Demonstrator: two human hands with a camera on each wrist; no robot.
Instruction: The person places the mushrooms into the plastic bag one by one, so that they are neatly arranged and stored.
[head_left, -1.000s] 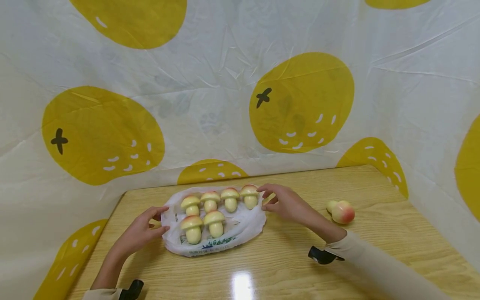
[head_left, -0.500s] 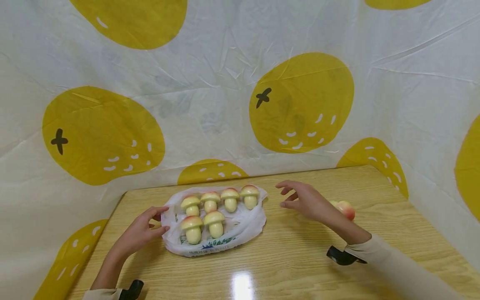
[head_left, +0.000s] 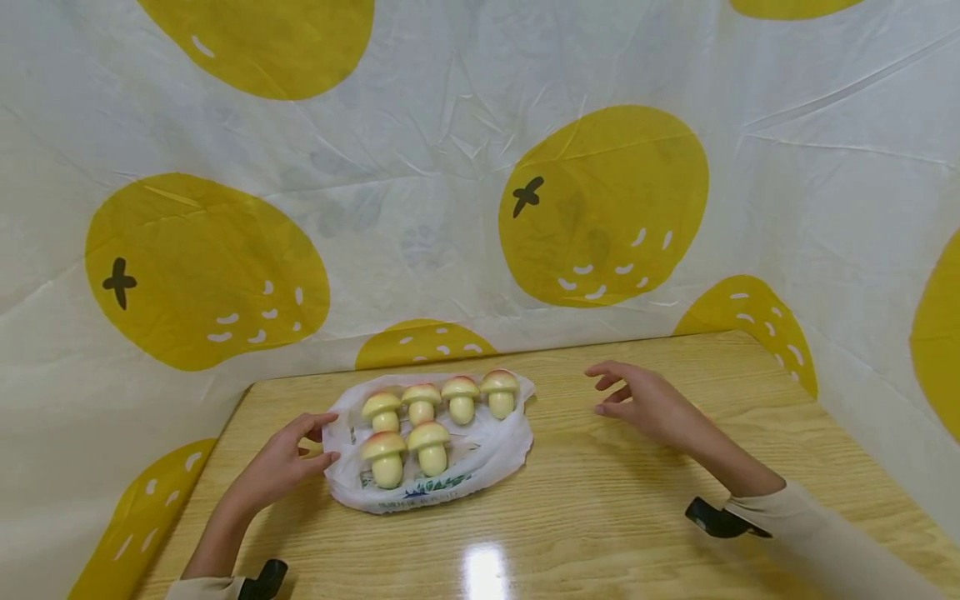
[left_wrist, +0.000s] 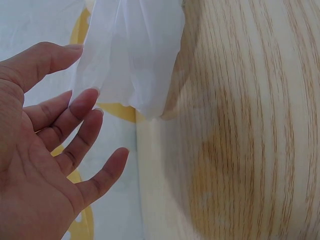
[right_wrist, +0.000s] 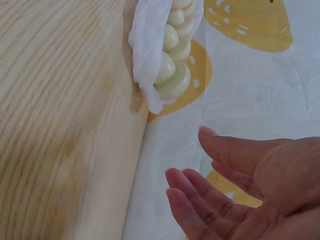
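Observation:
Several toy mushrooms (head_left: 460, 398), pale yellow with reddish caps, lie in two rows on a white plastic bag (head_left: 498, 462) with green print. At the bag's left edge is my left hand (head_left: 279, 465), fingers loosely bent and spread. In the left wrist view its thumb and fingertips (left_wrist: 85, 100) appear against the plastic without gripping it. Right of the bag, and apart from it, my right hand (head_left: 654, 408) is held over the table with relaxed fingers and nothing in them. The loose mushroom seen earlier at the right is hidden behind my right hand and forearm.
The wooden table (head_left: 585, 533) reaches back to a white curtain (head_left: 420, 233) printed with yellow fruit, which also hangs at both sides. Dark wrist cameras (head_left: 726, 518) sit at the sleeve cuffs.
My right hand has left the bag's right edge and moved rightward, covering the loose mushroom from view. My left hand, the bag and the mushrooms on it have stayed put.

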